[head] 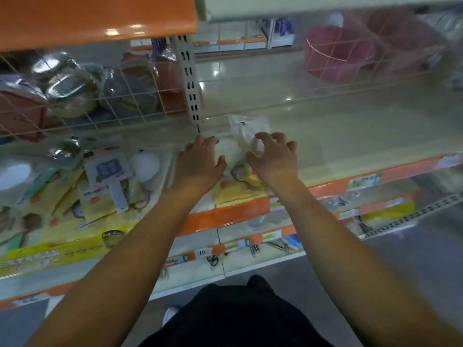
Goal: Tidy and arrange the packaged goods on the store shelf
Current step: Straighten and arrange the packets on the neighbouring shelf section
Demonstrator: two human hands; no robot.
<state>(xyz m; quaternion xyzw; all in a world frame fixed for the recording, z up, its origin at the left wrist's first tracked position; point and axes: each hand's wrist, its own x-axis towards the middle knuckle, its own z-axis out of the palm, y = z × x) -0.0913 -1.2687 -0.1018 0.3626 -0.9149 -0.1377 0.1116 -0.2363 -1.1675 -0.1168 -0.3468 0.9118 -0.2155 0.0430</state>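
Note:
A clear plastic package with a white round item and a yellow card bottom lies on the cream shelf, close to its front edge. A second clear bag sticks out behind it. My left hand rests flat on the package's left side, fingers fairly straight and thumb spread. My right hand sits on the right side, with curled fingers and the thumb pinching the plastic.
Several similar yellow-card packages lie heaped in the shelf section to the left. A slotted upright post divides the sections. Wire mesh backs the shelf, with a pink basin behind it. An orange price rail fronts the shelf; lower shelves hold small goods.

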